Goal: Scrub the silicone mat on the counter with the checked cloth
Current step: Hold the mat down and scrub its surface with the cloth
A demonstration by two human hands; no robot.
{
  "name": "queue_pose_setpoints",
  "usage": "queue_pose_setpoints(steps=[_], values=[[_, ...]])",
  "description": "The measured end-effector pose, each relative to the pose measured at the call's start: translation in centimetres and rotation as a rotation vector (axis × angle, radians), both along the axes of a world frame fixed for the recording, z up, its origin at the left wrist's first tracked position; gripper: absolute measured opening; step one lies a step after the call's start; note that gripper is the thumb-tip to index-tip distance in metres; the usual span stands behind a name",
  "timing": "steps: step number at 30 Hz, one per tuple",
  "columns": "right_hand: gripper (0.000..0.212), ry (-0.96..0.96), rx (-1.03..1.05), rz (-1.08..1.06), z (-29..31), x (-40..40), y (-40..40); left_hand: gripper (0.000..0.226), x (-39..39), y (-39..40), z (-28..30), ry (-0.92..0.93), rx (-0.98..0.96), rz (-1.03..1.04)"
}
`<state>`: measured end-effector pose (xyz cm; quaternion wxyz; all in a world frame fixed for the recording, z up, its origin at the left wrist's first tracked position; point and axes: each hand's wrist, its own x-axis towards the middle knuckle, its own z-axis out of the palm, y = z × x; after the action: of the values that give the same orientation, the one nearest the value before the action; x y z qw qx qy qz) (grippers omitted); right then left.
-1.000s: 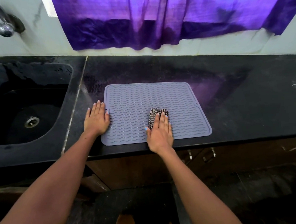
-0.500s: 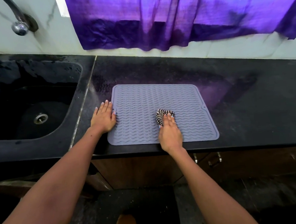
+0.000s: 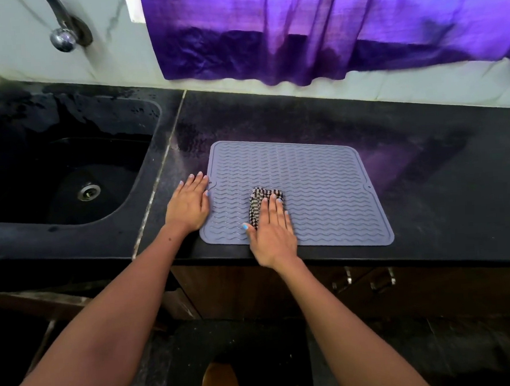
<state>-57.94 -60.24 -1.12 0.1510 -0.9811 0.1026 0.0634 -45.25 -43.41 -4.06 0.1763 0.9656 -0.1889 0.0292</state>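
Mat: I see the grey silicone mat lying flat, wavy ridges up, its near edge along the counter front edge.
Cloth: I see the checked cloth, bunched small, sitting on the mat's near-left part, partly covered.

Soft daylight through a purple curtain

Light shines through the curtain and leaves a purple glow on the dark counter. The sink is deep in shadow. Straight lines bend at the edges, and the floor below looks blurry.
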Motion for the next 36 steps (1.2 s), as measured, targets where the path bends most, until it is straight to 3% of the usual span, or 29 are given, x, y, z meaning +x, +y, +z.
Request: queue_pose_setpoints(steps=[5,11,13,16,17,20,25,36], values=[[0.069,0.013,-0.024,-0.018,0.0,0.5,0.2,0.06,-0.1,0.1,0.0,-0.003,-0.048,0.022],[0.057,-0.13,0.032,-0.057,-0.3,0.6,0.2,0.055,-0.3,0.1,0.4,0.019,-0.064,0.023],[0.052,-0.211,0.201,-0.184,0.4,0.6,0.3,0.056,-0.3,0.5,0.6,0.054,-0.036,-0.027],[0.044,-0.318,0.632,-0.479,2.0,1.7,0.7,0.055,-0.3,1.4,1.1,0.07,0.009,-0.093],[0.043,-0.354,0.676,-0.508,2.4,2.1,1.1,0.054,-0.6,1.6,1.1,0.062,0.017,-0.106],[0.049,-0.347,0.533,-0.314,2.9,2.3,3.3,0.053,-1.5,1.9,0.7,-0.006,0.037,-0.082],[0.062,-0.105,0.059,0.123,0.1,0.7,6.9,0.05,-1.8,1.9,0.1,-0.034,0.057,0.017],[0.068,-0.047,-0.062,0.204,0.7,1.7,6.5,0.049,-2.1,1.8,0.1,-0.012,0.05,0.042]])
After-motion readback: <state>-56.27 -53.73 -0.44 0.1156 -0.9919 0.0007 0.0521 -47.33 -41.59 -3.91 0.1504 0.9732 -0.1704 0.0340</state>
